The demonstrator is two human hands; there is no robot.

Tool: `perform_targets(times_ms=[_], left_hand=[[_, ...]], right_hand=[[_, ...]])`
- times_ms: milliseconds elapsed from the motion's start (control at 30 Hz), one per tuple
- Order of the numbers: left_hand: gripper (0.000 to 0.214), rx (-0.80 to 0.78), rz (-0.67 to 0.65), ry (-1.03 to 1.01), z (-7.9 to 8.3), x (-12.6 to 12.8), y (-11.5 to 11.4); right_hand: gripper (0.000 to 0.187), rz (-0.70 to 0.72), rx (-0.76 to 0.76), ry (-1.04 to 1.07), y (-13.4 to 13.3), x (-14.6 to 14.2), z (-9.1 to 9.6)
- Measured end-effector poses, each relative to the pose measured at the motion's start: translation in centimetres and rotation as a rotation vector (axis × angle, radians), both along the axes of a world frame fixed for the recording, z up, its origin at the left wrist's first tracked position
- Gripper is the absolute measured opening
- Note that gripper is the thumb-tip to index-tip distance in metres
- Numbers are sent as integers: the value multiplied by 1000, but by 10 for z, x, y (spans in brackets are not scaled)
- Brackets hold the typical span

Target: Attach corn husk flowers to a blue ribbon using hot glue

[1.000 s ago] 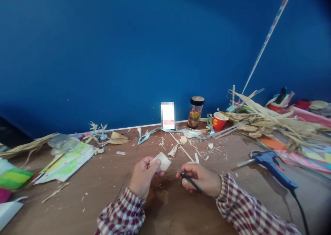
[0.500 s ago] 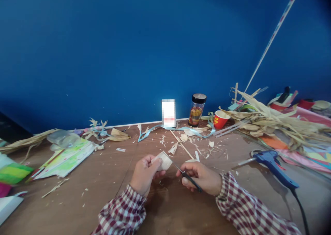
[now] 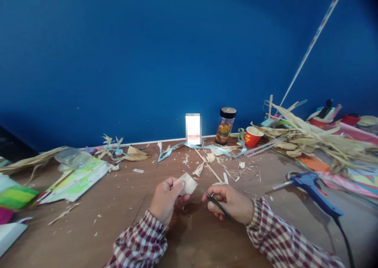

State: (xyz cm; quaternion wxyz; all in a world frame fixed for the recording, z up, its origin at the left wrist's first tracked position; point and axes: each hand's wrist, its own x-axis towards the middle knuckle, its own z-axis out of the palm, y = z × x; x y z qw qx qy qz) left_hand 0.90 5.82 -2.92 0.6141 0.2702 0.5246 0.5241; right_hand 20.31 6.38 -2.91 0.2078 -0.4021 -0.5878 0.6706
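Observation:
My left hand (image 3: 167,199) pinches a pale, flat piece of corn husk (image 3: 188,184) between thumb and fingers, a little above the table. In my right hand (image 3: 230,203) is a pair of scissors (image 3: 219,207) with dark handles, the fingers wrapped round them. The blades point up and left and meet the right edge of the husk piece; how far they reach past that edge is hidden. Small husk scraps and a thin stick (image 3: 212,170) lie on the table just beyond both hands.
A blue glue gun (image 3: 317,191) with a black cord lies at the right. Behind it is a heap of dried husks (image 3: 298,136). A red paper cup (image 3: 253,136), a lidded jar (image 3: 226,126) and light-blue ribbon (image 3: 174,146) line the back. Painted paper (image 3: 79,181) lies left.
The scissor blade seen along the husk's upper right edge before no longer shows there; only its part near the handles is visible. Both hands stay almost in place.

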Motion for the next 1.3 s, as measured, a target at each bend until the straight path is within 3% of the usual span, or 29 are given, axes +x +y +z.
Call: perform_targets(times_ms=[933, 1300], left_hand=[[9, -40, -16, -60, 2, 1, 2], [11, -49, -12, -54, 3, 0, -1]], right_hand=[[31, -42, 55, -49, -1, 0, 0], [32, -32, 66, -83, -1, 0, 2]])
